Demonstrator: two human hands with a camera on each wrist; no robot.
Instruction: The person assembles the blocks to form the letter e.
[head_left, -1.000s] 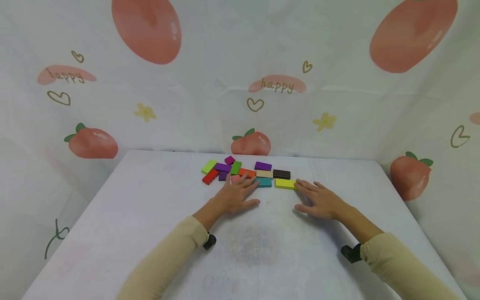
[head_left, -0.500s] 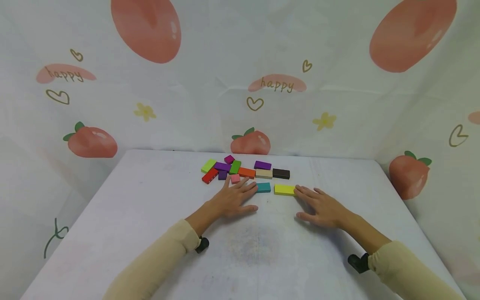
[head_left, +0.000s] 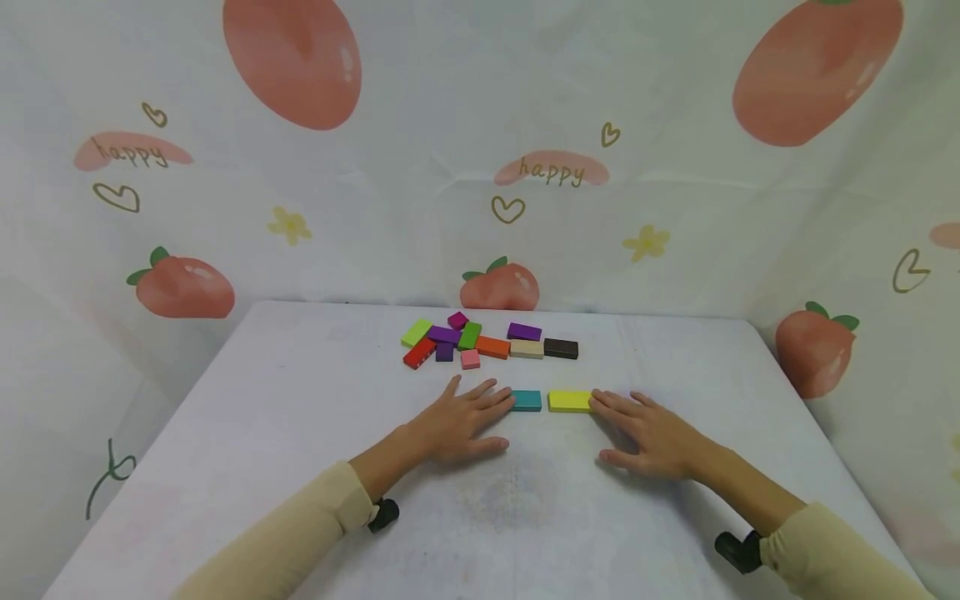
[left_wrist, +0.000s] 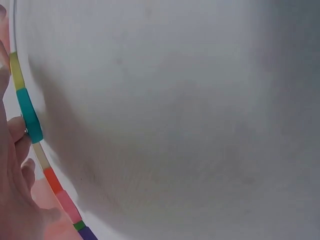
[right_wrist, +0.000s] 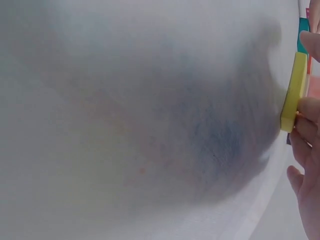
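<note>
Two flat rectangular blocks lie in a row in front of the other blocks, a teal block (head_left: 527, 401) on the left and a yellow block (head_left: 568, 402) on the right, with a small gap between them. My left hand (head_left: 463, 423) is spread palm down, its fingertips on the left end of the teal block (left_wrist: 30, 116). Fingertips of my right hand (head_left: 654, 435) touch the right end of the yellow block (right_wrist: 293, 95), with the fingers extended and the thumb apart. Neither hand curls round its block.
Behind them lies a loose cluster with a red block (head_left: 420, 353), a pink block (head_left: 470, 359), an orange block (head_left: 492, 347), a beige block (head_left: 527, 349), a black block (head_left: 561, 348) and several others. The white table (head_left: 510, 533) meets a printed cloth (head_left: 405, 217) at its back edge.
Both hands have moved toward the person, and the teal and yellow blocks have slid along with them, away from the cluster. The other blocks have stayed in place.
</note>
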